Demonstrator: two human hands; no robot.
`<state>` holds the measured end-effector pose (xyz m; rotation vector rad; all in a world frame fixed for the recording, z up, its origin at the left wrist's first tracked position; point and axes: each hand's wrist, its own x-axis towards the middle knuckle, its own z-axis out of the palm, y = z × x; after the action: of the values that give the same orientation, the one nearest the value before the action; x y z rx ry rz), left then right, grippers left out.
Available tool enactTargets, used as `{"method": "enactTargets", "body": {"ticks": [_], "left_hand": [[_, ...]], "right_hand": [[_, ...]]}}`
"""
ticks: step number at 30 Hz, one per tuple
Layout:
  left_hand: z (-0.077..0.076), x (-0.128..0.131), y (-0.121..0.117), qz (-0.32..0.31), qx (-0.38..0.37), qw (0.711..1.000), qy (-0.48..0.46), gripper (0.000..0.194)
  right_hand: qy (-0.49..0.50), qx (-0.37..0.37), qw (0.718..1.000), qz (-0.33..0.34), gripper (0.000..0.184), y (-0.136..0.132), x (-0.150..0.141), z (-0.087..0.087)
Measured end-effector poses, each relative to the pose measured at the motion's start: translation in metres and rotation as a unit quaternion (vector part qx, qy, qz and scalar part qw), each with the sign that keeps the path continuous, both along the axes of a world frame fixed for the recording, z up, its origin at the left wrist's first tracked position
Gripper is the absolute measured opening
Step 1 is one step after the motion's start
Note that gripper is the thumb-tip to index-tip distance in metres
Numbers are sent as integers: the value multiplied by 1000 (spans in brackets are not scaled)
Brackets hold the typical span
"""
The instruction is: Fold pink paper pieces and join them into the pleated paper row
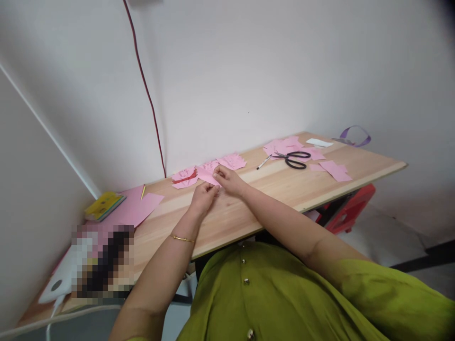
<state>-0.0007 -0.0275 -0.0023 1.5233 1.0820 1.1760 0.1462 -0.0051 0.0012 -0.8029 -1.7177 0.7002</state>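
Observation:
Near the middle of the wooden table, a piece of pink paper is between my hands. My right hand pinches its right edge with thumb and fingers. My left hand, fingers curled closed, is at the paper's lower corner; a gold bracelet circles that wrist. Just behind lie more pink cutouts: one on the left with a red strip across it, and one on the right with a jagged edge and faint drawn lines. My fingers hide part of the held paper.
Black-handled scissors, a pen, pink scraps and a white slip lie to the right. Larger pink sheets, a yellow pencil and a yellow pad are at left, near a white device. A wall borders the table.

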Motion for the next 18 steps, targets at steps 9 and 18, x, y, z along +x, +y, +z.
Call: {"method": "enactTargets", "body": {"ticks": [9, 18], "left_hand": [[7, -4, 4, 5, -131, 973, -192, 35], [10, -10, 8, 54, -87, 982, -157, 23]], "right_hand": [[-21, -23, 999, 29, 20, 5, 9, -4], [-24, -56, 997, 44, 25, 3, 10, 0]]}}
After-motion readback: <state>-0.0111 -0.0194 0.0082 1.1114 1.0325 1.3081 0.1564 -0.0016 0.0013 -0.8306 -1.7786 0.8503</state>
